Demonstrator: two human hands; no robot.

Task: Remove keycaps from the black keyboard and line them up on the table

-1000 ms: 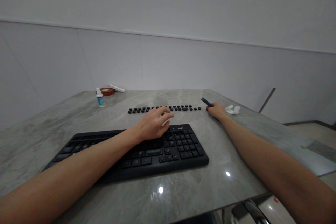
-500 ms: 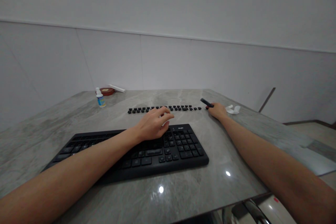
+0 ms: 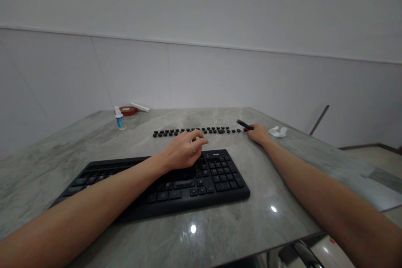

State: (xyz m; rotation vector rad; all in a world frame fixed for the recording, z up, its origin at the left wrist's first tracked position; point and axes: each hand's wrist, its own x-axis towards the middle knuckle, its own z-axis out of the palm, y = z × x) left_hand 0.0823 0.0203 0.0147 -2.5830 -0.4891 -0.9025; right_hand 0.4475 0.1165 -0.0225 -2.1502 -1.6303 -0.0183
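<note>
A black keyboard (image 3: 220, 192) lies on the grey marbled tabletop, with dark bare patches where keycaps are off. My left hand (image 3: 186, 148) rests over its upper middle, fingers loosely bent and apart, nothing seen in them; the keys under the palm are hidden. Beyond the keyboard run two rows of loose black keycaps (image 3: 221, 131). At their right end, my right hand (image 3: 258, 133) is closed around a slim black brush-like tool (image 3: 244, 124) that points up and left. Its fingertips are down at the table beside a small dark keycap, and I cannot make out whether they touch it.
A white spray bottle (image 3: 119, 119) with a blue label stands at the back left. Behind it are a reddish-brown box (image 3: 128, 111) and a white flat bar (image 3: 140, 106). Crumpled white tissue (image 3: 278, 132) lies right of my right hand. The wall (image 3: 201, 75) closes off the back.
My right hand has shifted slightly left with the brush-like tool, toward the end of the keycap row. My left hand stays over the keyboard.
</note>
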